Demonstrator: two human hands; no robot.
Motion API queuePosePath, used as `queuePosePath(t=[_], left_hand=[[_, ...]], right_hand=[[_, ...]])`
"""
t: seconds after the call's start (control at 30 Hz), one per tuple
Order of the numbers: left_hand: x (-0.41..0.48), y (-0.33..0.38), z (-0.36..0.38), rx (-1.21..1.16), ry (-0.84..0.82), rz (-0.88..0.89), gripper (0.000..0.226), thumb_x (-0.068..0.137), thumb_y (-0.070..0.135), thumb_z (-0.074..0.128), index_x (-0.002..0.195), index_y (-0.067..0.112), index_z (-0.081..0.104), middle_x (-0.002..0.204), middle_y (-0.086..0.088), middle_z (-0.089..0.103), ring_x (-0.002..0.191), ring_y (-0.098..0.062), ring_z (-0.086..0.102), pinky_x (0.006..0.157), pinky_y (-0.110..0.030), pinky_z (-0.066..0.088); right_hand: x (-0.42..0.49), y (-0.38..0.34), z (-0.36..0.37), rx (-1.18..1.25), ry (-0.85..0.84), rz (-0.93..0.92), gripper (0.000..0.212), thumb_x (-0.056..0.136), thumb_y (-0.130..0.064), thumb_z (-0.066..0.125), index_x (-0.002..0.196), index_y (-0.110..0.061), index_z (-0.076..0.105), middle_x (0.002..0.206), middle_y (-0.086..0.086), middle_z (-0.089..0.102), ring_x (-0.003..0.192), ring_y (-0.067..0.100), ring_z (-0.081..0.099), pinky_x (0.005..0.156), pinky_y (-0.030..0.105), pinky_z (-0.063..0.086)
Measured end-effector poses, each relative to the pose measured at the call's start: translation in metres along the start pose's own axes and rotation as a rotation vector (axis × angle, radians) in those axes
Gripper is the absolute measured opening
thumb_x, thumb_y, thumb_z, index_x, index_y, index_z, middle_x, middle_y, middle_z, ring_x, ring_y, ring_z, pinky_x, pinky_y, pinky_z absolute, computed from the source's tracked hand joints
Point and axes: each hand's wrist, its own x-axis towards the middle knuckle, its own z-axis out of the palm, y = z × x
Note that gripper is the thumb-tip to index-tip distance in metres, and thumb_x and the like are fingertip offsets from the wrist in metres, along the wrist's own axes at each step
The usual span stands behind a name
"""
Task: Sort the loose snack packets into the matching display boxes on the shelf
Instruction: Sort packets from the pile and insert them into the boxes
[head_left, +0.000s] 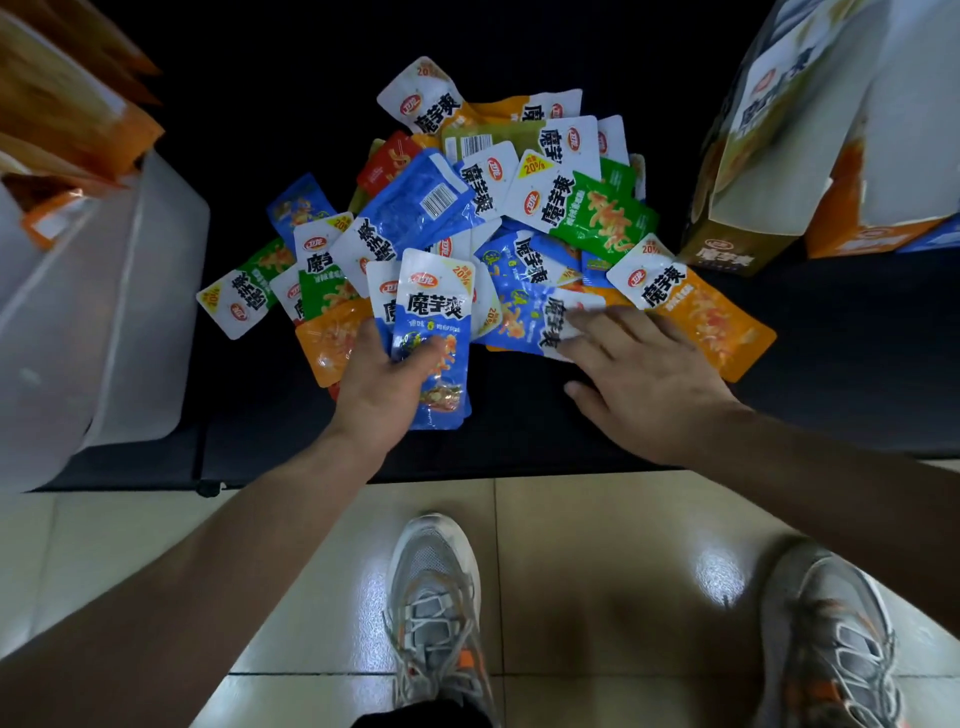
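Observation:
A heap of loose snack packets (519, 197) in blue, green, orange and red lies on the black shelf (519, 436). My left hand (384, 384) grips a small stack of blue packets (434, 317), thumb across the front one. My right hand (639, 374) reaches over the heap's right side, its straight fingers touching a blue packet (524, 317) lying there. An orange packet (696, 312) lies just beyond that hand. Display boxes stand at the right: an olive one (737, 244) and an orange one (852, 228).
A white plastic bin (104, 322) with orange packs above it stands at the left on the shelf. The shelf's front edge runs just below my wrists. Beneath it are pale floor tiles and my two grey shoes (436, 597).

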Motion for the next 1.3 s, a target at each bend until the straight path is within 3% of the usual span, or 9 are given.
queuePosePath(t=[0.3,0.57,0.7,0.83,0.9,1.07,1.17,1.23,1.3], left_hand=[[-0.008,0.008,0.005,-0.008,-0.047,0.02,0.03,0.094,0.012,0.069,0.12,0.009,0.056,0.095,0.004,0.072,0.07,0.002,0.071,0.053,-0.015,0.052],[0.004,0.027,-0.008,0.003,0.012,0.12,0.029,0.091,0.014,0.072,0.116,0.02,0.057,0.099,0.007,0.073,0.085,-0.006,0.073,0.067,-0.028,0.059],[0.003,0.038,-0.005,0.094,-0.101,0.145,0.028,0.092,0.012,0.069,0.104,0.033,0.054,0.09,0.018,0.072,0.081,0.004,0.07,0.07,-0.023,0.056],[-0.02,0.029,0.023,0.015,-0.318,0.014,0.019,0.102,0.018,0.055,0.118,0.028,0.058,0.098,0.02,0.071,0.096,0.001,0.067,0.088,-0.023,0.052],[-0.029,0.028,0.026,0.035,-0.383,-0.031,0.023,0.103,0.036,0.049,0.124,0.032,0.056,0.114,0.021,0.06,0.107,0.012,0.058,0.099,-0.014,0.041],[-0.023,0.025,0.021,0.067,-0.327,0.028,0.021,0.093,0.019,0.069,0.111,0.016,0.057,0.097,-0.001,0.072,0.079,-0.007,0.073,0.063,-0.031,0.061],[-0.008,0.023,0.01,-0.024,-0.111,0.017,0.031,0.094,0.014,0.069,0.123,0.009,0.058,0.101,-0.002,0.074,0.081,-0.015,0.076,0.057,-0.03,0.061],[0.0,0.022,0.001,-0.029,0.011,0.056,0.034,0.094,0.013,0.068,0.126,0.006,0.058,0.101,-0.001,0.073,0.082,-0.011,0.075,0.059,-0.026,0.06],[0.005,0.019,-0.006,-0.037,0.077,0.068,0.033,0.095,0.014,0.067,0.126,0.006,0.058,0.098,0.004,0.07,0.074,0.001,0.072,0.057,-0.016,0.054]], right_hand=[[0.023,0.004,-0.021,0.074,-0.021,0.226,0.07,0.082,-0.054,0.072,0.136,-0.017,0.05,0.132,0.01,0.041,0.122,0.033,0.041,0.099,0.048,0.041],[0.013,0.023,-0.052,0.68,-0.164,0.192,0.021,0.086,-0.022,0.076,0.091,-0.038,0.064,0.09,-0.013,0.065,0.088,0.009,0.06,0.068,0.021,0.047],[0.02,0.023,-0.072,0.831,-0.27,0.121,0.021,0.086,-0.021,0.075,0.093,-0.041,0.071,0.098,-0.012,0.069,0.09,0.011,0.064,0.08,0.034,0.053],[0.034,0.006,-0.074,1.025,-0.094,0.231,0.038,0.073,-0.017,0.088,0.1,-0.028,0.063,0.09,-0.009,0.074,0.084,0.011,0.071,0.08,0.043,0.058],[0.04,-0.002,-0.07,1.005,-0.02,0.275,0.048,0.064,-0.023,0.093,0.099,-0.026,0.059,0.085,-0.002,0.073,0.076,0.017,0.07,0.074,0.046,0.058],[0.05,-0.015,-0.045,0.735,0.267,0.264,0.055,0.084,-0.049,0.074,0.127,-0.02,0.053,0.116,0.001,0.059,0.101,0.018,0.06,0.086,0.039,0.053],[0.05,-0.004,-0.028,0.463,0.001,0.123,0.067,0.102,-0.052,0.035,0.158,-0.018,0.018,0.164,0.003,0.023,0.148,0.022,0.026,0.118,0.04,0.028],[0.043,0.005,-0.017,0.236,-0.166,-0.001,0.07,0.102,-0.055,0.025,0.16,-0.022,0.002,0.168,-0.003,0.004,0.154,0.017,0.007,0.123,0.042,0.015],[0.028,0.008,-0.008,0.141,-0.151,-0.042,0.069,0.101,-0.055,0.025,0.16,-0.023,0.01,0.167,-0.003,0.014,0.152,0.019,0.015,0.121,0.041,0.019]])
